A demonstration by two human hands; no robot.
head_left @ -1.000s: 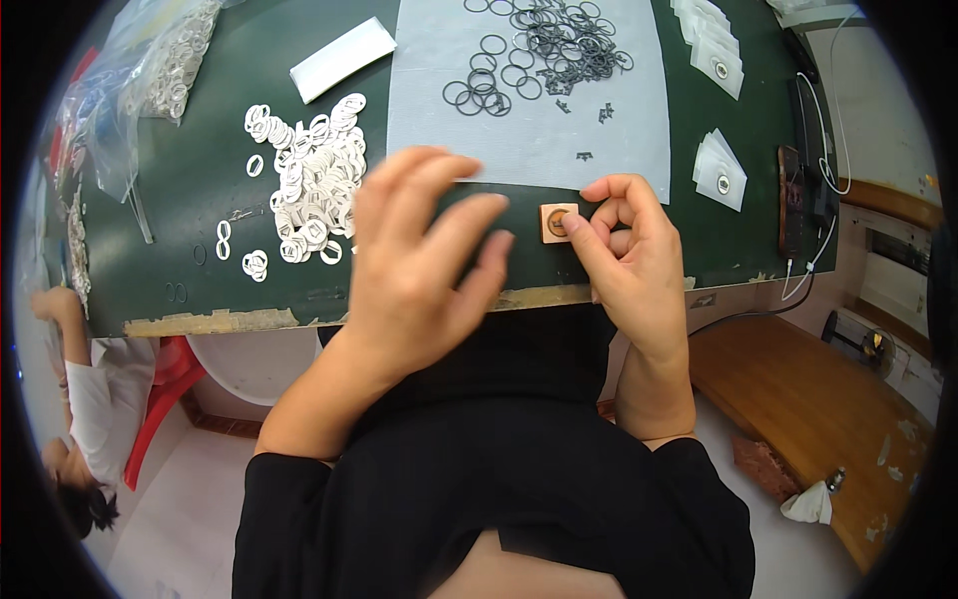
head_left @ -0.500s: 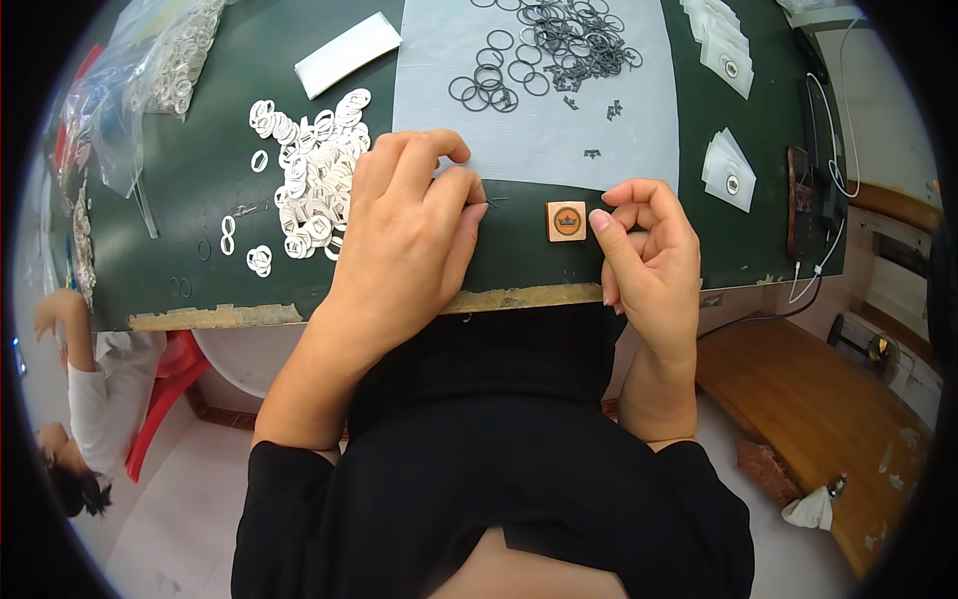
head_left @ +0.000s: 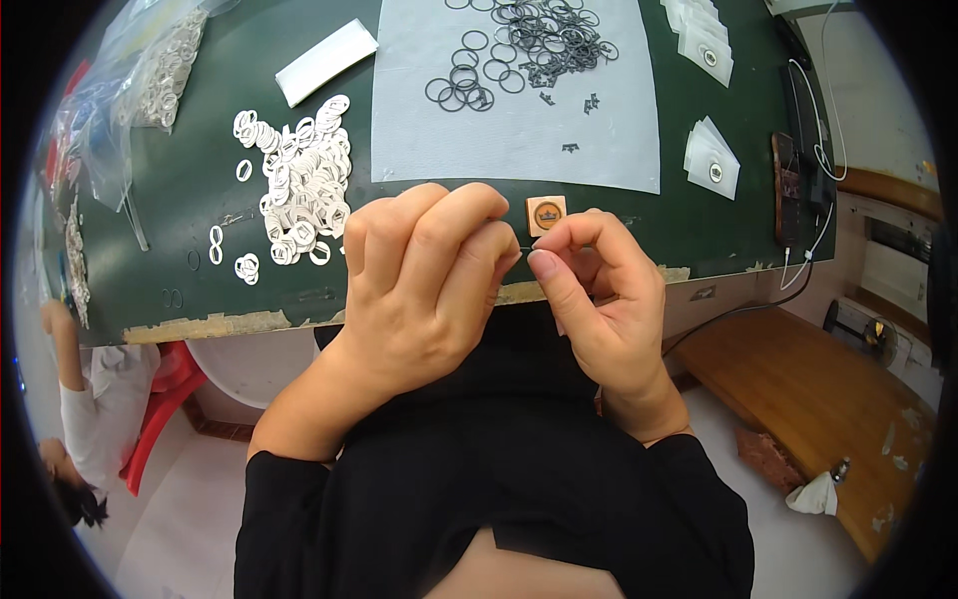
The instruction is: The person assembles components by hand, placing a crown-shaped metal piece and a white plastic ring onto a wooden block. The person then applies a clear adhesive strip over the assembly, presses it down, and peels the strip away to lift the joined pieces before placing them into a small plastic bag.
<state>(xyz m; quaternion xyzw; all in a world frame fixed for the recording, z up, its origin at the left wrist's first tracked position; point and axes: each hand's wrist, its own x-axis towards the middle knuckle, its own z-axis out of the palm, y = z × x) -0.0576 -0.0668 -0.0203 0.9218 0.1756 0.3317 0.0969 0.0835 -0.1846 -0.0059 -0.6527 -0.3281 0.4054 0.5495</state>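
Near the table's front edge my left hand (head_left: 424, 280) is closed, its thumb and index finger pinched together. Facing it, my right hand (head_left: 609, 299) also pinches with thumb and index finger. A thin sliver shows between the two sets of fingertips, too small to name. Just beyond the right fingertips sits a small wooden block (head_left: 546, 216) bearing a black crown inside a ring. Beyond that, a grey sheet (head_left: 419, 150) carries a heap of black rings (head_left: 549, 40) and several little black crown pieces (head_left: 570, 148).
Left of my hands lies a pile of white oval rings (head_left: 304, 185), with a white folded packet (head_left: 326, 62) behind. Clear plastic bags (head_left: 165, 75) lie far left. White cards (head_left: 712, 160) and a phone (head_left: 786, 190) lie right. Another person's arm (head_left: 65, 339) shows at left.
My left hand has moved right and toward me, and my right hand has moved left, so their fingertips now nearly meet. The view has shifted slightly.
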